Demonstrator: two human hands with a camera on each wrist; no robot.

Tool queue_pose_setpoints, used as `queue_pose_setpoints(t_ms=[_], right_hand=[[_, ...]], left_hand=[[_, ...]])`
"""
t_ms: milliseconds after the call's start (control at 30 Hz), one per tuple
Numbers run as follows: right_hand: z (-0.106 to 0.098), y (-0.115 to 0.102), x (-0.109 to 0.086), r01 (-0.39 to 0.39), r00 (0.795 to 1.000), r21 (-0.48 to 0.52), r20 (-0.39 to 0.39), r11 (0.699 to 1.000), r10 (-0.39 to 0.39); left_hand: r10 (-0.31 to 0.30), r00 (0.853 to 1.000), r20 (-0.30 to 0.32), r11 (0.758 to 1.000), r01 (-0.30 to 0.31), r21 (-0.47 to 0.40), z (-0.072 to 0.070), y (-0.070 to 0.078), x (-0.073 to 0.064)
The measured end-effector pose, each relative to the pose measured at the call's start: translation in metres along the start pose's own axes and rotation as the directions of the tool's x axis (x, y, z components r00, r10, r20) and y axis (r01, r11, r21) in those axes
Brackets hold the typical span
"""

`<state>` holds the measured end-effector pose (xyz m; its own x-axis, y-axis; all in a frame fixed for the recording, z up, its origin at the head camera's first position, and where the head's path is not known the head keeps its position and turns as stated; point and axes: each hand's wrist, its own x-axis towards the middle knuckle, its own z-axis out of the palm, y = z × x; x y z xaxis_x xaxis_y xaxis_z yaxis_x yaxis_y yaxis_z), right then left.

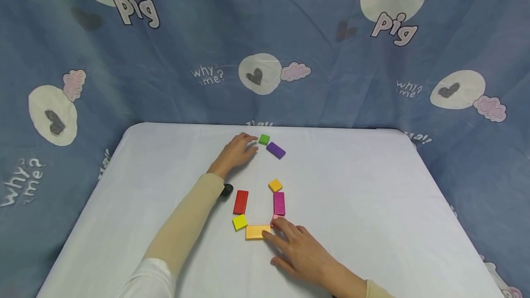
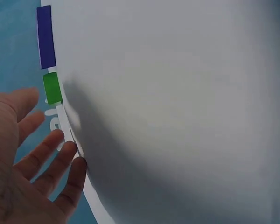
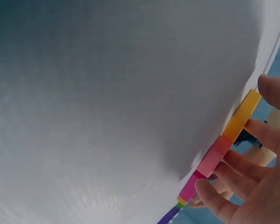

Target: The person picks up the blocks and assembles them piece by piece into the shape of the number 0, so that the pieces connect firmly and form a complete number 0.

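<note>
At the far side of the table, my left hand (image 1: 237, 151) reaches beside a small green block (image 1: 264, 140), its fingers relaxed and holding nothing. A purple block (image 1: 276, 150) lies just right of the green one. In the left wrist view the green block (image 2: 52, 88) is near the thumb, apart from it. Nearer the front, my right hand (image 1: 304, 252) lies loosely over a pink block (image 1: 277, 217) and the right end of a light orange block (image 1: 254, 232). The right wrist view shows spread fingers along the orange block (image 3: 242, 114) and pink block (image 3: 213, 155).
A magenta block (image 1: 279, 203) and a small orange-yellow block (image 1: 275, 185) continue the right side of the arrangement. On its left lie a yellow block (image 1: 239, 222) and a red block (image 1: 241, 202). A black object (image 1: 227, 190) shows at the left wrist. A blue printed cloth (image 1: 331, 95) hangs behind the white table (image 1: 372, 197).
</note>
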<state>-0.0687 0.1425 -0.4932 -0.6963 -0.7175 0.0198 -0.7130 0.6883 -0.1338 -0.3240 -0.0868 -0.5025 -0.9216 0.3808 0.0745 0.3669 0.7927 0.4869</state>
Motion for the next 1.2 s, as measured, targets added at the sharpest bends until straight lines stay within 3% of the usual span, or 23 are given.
queue_pose_setpoints(t_ms=[300, 633, 1200], right_hand=[[-0.003, 0.000, 0.003, -0.018, 0.999, 0.005, 0.037, 1.000, 0.017], [-0.001, -0.001, 0.002, 0.002, 1.000, 0.018, 0.013, 1.000, -0.002], [-0.002, 0.004, 0.000, -0.035, 0.997, 0.021, 0.075, 0.999, 0.033]], left_hand=[[-0.033, 0.999, 0.023, 0.997, 0.031, 0.066, -0.003, 0.002, 0.021], [-0.078, 0.997, 0.024, 0.996, 0.077, 0.036, -0.003, 0.006, 0.029], [-0.103, 0.995, 0.012, 0.994, 0.103, 0.033, 0.010, 0.016, 0.039]])
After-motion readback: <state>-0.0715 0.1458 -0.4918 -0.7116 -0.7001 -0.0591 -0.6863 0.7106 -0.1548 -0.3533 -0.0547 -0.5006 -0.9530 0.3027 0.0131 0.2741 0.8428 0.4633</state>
